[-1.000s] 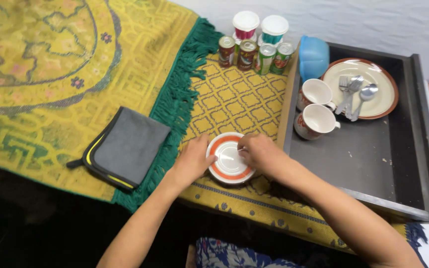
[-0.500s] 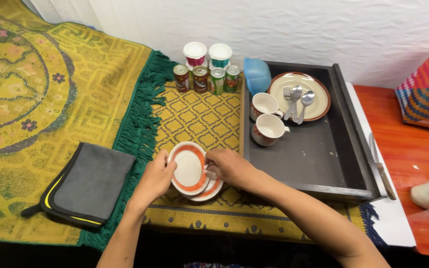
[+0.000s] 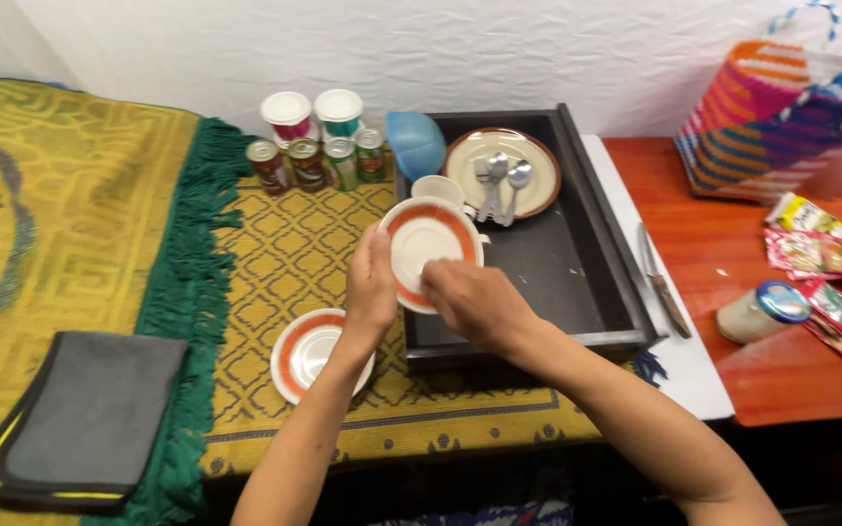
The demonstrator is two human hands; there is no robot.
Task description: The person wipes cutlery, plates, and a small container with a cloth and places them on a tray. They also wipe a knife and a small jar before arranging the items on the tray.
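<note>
A white saucer with an orange rim (image 3: 431, 242) is lifted and tilted above the near left corner of a dark tray (image 3: 577, 282). My left hand (image 3: 370, 288) grips its left edge and my right hand (image 3: 470, 302) holds its lower right edge. A second matching saucer (image 3: 306, 353) lies flat on the yellow patterned cloth (image 3: 294, 244), just below my left wrist. Inside the tray, a white mug (image 3: 438, 186) shows partly behind the raised saucer.
The tray also holds a brown-rimmed plate (image 3: 528, 185) with spoons and a fork (image 3: 499, 180), and a blue bowl (image 3: 415, 142). Several small cans (image 3: 309, 164) and two lidded cups stand behind. A grey cloth (image 3: 80, 414) lies left. A knife (image 3: 662, 282), jar (image 3: 760, 312), packets and woven bag (image 3: 782, 112) are right.
Both hands lifted the top saucer off the lower one and carried it up and right, over the tray. The lower saucer stayed on the cloth. The camera view swung right.
</note>
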